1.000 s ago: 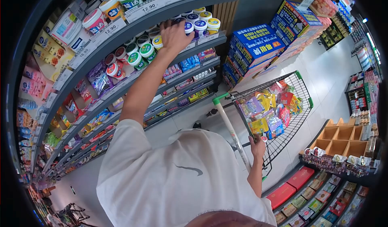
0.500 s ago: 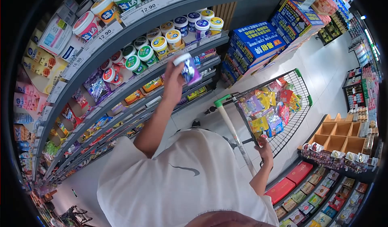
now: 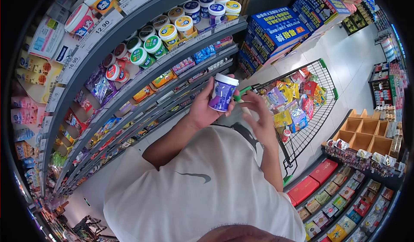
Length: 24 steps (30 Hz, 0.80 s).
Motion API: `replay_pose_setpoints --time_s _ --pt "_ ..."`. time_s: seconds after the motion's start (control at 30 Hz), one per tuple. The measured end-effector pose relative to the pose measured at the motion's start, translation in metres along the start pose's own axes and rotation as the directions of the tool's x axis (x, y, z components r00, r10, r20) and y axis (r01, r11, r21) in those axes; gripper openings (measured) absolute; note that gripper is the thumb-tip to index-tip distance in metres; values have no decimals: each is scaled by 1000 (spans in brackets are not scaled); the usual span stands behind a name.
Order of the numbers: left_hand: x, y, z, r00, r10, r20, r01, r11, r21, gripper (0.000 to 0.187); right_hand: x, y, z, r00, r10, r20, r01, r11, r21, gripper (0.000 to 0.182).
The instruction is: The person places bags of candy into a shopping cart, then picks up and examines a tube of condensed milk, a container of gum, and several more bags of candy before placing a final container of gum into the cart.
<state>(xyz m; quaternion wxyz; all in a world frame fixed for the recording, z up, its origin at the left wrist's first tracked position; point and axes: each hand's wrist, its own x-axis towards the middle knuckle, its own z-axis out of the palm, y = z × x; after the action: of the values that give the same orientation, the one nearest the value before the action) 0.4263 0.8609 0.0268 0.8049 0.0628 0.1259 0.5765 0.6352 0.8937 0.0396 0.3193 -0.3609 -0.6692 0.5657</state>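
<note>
My left hand (image 3: 202,106) grips a purple jar (image 3: 221,97) with a white lid, held upright in front of my chest. My right hand (image 3: 258,117) is raised just to the right of the jar, fingers bent and apart, with nothing in it. Behind that hand, the green end of the cart handle (image 3: 243,92) shows partly. The wire shopping cart (image 3: 317,127) holds several bright snack packets (image 3: 288,89). A small red-topped round container (image 3: 286,133) lies at the cart's near side.
On the left, a curved shelf (image 3: 189,48) carries tubs and jars (image 3: 169,35) in rows, with snack bags on lower tiers. Blue cartons (image 3: 280,30) are stacked ahead. Wooden bins (image 3: 358,134) and flat red boxes (image 3: 308,189) stand on the right.
The jar has come away from the shelf, down towards my chest. My right hand has let go of the small red-topped container, now in the cart, and moved up beside the jar.
</note>
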Motion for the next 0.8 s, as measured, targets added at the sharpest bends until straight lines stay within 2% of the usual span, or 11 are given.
replay_pose_setpoints --time_s 0.07,0.2,0.33,0.4,0.43,0.47,0.5,0.53,0.63,0.7,0.8 --pt "3 -8 6 1000 4 31 -5 1000 27 59 2 -10 7 993 -105 60 101 992 72 77" --pt "7 -20 8 997 0 75 -2 999 37 56 5 -19 3 990 -124 59 127 991 -45 103" --pt "12 -29 15 999 3 44 -6 998 65 51 2 -21 -7 984 -177 28 178 981 -77 110" --pt "17 -34 18 998 4 56 -13 987 162 50 -2 -20 -11 970 -244 -10 236 947 -219 111" --pt "18 -39 23 999 32 20 -37 957 287 51 -4 -20 -12 960 -278 -25 259 921 -290 111" --pt "19 -44 33 998 63 -11 -54 911 408 54 -6 -24 -13 966 -255 -52 237 945 -224 111" --pt "20 -49 41 995 97 -36 -64 850 523 57 -7 -22 -16 957 -279 -73 250 929 -275 110" --pt "22 -53 46 995 77 -59 -39 877 480 69 -7 -19 -20 948 -304 -92 260 909 -326 109" --pt "28 -62 41 989 148 -30 -86 716 693 75 -14 -16 -30 930 -352 -108 281 868 -409 105" --pt "30 -65 44 986 164 -32 -85 658 748 78 -19 -11 -36 926 -370 -80 290 830 -476 105" --pt "34 -75 38 983 181 32 -132 575 807 74 -23 -8 -38 923 -354 -149 273 878 -393 98"
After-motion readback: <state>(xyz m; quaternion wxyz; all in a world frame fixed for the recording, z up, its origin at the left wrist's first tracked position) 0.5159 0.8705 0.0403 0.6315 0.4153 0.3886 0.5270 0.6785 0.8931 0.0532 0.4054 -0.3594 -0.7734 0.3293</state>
